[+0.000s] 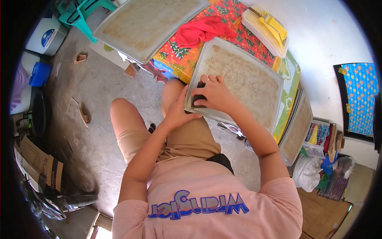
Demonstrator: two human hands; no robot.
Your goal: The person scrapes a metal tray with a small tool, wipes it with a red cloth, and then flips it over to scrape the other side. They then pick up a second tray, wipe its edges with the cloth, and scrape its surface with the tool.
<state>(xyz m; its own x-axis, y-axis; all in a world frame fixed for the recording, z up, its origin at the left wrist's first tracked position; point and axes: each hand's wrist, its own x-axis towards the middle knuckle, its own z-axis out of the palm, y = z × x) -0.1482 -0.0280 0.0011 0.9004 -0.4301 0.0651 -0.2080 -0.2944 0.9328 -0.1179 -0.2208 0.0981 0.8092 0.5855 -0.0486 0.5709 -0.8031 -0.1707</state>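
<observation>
A shallow metal baking tray [246, 75] with a stained, scuffed surface rests at the table's near edge, one corner over my knee. My left hand [179, 111] grips that near left corner, thumb and fingers spread around the rim. My right hand [215, 93] is closed over a small dark block [198, 96], pressing it against the tray's inner surface by the same corner. The fingers hide much of the block, and I cannot tell its material. A second tray [147, 28], similarly stained, lies to the far left.
A crumpled red cloth [205, 30] lies on the patterned tablecloth [175, 55]. Behind it, a white plastic container [262, 34] holds a yellow-handled tool. More trays [296, 123] lean at the right, near a basket [318, 139]. A green plastic chair [81, 18] stands far left.
</observation>
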